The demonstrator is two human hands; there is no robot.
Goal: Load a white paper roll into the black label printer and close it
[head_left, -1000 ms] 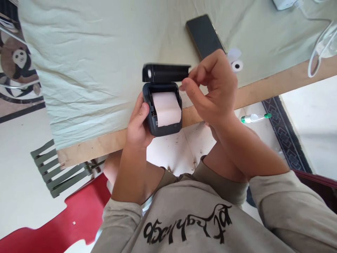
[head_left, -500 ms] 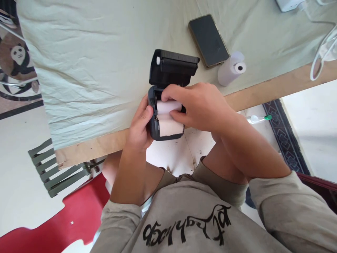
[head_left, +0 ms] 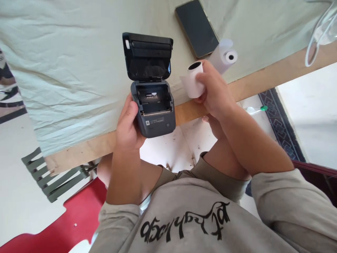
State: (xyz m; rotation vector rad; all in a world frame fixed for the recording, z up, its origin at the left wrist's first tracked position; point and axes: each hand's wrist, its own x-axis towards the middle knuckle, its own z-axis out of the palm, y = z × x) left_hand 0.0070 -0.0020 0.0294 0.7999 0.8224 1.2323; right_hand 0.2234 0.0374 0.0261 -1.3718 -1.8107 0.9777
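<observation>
Cloth-covered desk (head_left: 79, 70), pale green, wooden edge exposed. Dark label printer (head_left: 152, 102), lid raised, paper bay bare, at the desk edge; left hand (head_left: 127, 124) grip wrapped round its left side. Black phone (head_left: 196, 28) beyond. White paper roll (head_left: 195, 80), right of printer, enclosed in right hand (head_left: 216, 91) grip. Second roll (head_left: 225, 56) behind.

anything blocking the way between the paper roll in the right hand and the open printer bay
Nothing visible. The paper roll in the right hand sits just right of the printer, whose lid is up.
</observation>
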